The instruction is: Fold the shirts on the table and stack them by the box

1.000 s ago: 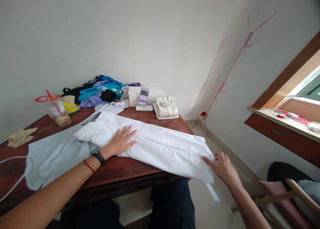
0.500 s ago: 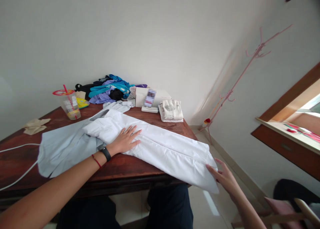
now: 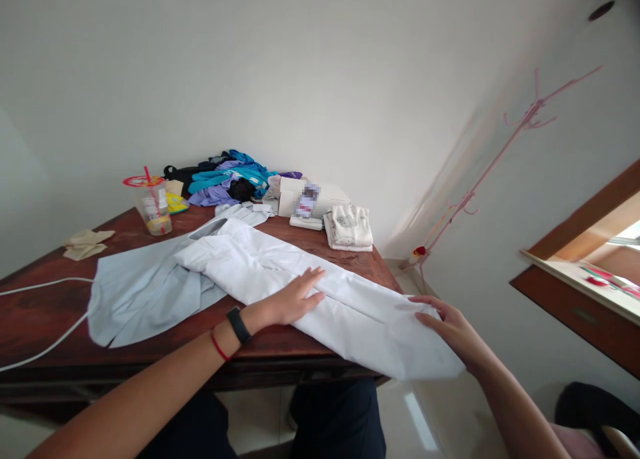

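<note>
A long white garment [image 3: 360,299] is spread diagonally over the wooden table, its right end hanging past the front edge. Under its left part lies a light grey-blue shirt [image 3: 145,285]; I cannot tell if the two are joined. My left hand [image 3: 295,299], with a black band on the wrist, rests on the middle of the white cloth, fingers stretched out. At the garment's right end, my right hand [image 3: 445,325] grips the edge between thumb and fingers.
The table [image 3: 45,312] also bears a plastic cup with a straw [image 3: 155,209], a beige cloth [image 3: 87,244], a white cable [image 3: 45,349], a heap of clothes [image 3: 235,179], a white box [image 3: 325,199] and folded cloth [image 3: 350,229]. A pink coat stand [image 3: 495,169] leans in view at right.
My left hand has slid right along the white garment. My right hand now has a fuller hold on its end, which is lifted and pulled a little rightward. The view has shifted slightly.
</note>
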Available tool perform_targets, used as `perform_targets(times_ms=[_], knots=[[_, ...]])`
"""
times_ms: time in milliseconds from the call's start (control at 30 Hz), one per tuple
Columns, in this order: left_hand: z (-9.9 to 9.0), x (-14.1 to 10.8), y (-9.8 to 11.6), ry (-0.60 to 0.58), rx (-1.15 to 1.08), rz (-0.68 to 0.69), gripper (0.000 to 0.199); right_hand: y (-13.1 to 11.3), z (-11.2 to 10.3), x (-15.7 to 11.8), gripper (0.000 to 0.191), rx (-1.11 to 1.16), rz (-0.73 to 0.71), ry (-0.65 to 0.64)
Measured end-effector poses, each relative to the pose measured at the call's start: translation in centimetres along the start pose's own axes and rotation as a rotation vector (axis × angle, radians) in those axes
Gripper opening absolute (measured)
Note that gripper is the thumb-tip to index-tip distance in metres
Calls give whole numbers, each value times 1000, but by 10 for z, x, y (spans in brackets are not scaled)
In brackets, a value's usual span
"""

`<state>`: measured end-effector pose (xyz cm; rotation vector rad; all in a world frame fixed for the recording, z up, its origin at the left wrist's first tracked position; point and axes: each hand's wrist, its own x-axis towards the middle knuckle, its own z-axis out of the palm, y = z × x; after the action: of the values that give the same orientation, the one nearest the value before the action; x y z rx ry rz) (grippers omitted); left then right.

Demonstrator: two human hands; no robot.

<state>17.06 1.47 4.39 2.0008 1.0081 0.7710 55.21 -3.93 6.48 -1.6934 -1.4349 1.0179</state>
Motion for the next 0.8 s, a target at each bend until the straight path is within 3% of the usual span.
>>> perform_targets(times_ms=[67,167,233,333,467,600,700,800], knots=[[21,8,23,-59,-339,-41,63,-24,5,10,53,-105,-80,-50],[43,22,44,-172,-830,-210,71,-60,27,24,40,-301,-299,-71],[48,29,47,-202,-1114,-317,73,-83,51,33,36,-357,-443,-120],[44,35,39,-186,-1404,-361,67,-109,94,46,41,-391,-450,-268],[25,32,15,-7,-1502,-461,58,-127,153,58,35,-424,-436,-341],[4,27,-6,60,-1432,-508,55,-130,198,64,57,-324,-349,-408],[-6,27,-12,24,-1348,-539,46,-122,211,66,54,-183,-344,-431],[-7,29,-11,-48,-1320,-486,35,-108,201,67,38,-86,-486,-305]])
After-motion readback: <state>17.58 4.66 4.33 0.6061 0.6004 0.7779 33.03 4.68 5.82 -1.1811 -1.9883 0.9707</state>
